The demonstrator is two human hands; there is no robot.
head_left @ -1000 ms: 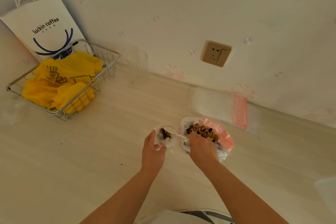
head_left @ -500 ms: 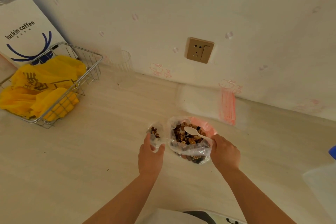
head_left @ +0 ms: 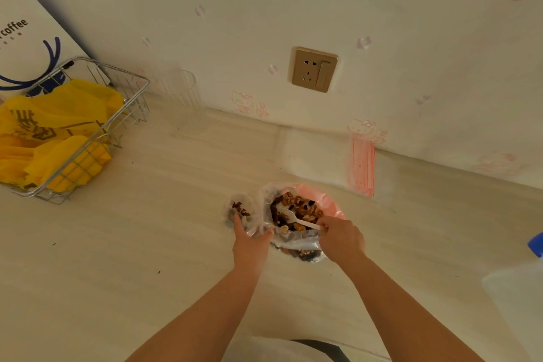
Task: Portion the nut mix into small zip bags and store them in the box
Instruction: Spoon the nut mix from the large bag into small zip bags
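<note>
A big clear bag of nut mix (head_left: pixel 299 211) with a pink rim lies open on the pale counter. My right hand (head_left: pixel 340 239) pinches the handle of a white plastic spoon (head_left: pixel 296 218), and the spoon's bowl rests in the nuts. To the left of the big bag, my left hand (head_left: pixel 251 244) holds a small clear zip bag (head_left: pixel 241 210) open by its edge; a few nuts lie inside it. A stack of spare zip bags with red strips (head_left: pixel 329 164) lies flat near the wall.
A wire basket (head_left: pixel 88 138) with yellow bags stands at the left, a white paper coffee bag (head_left: pixel 26 35) behind it. A clear glass (head_left: pixel 179 91) stands by the wall. A translucent box (head_left: pixel 520 297) and a blue cap (head_left: pixel 536 244) show at the right edge.
My right hand drew back from the small bag to the right of the big bag and brought the spoon down into the nuts. My left hand kept hold of the small bag.
</note>
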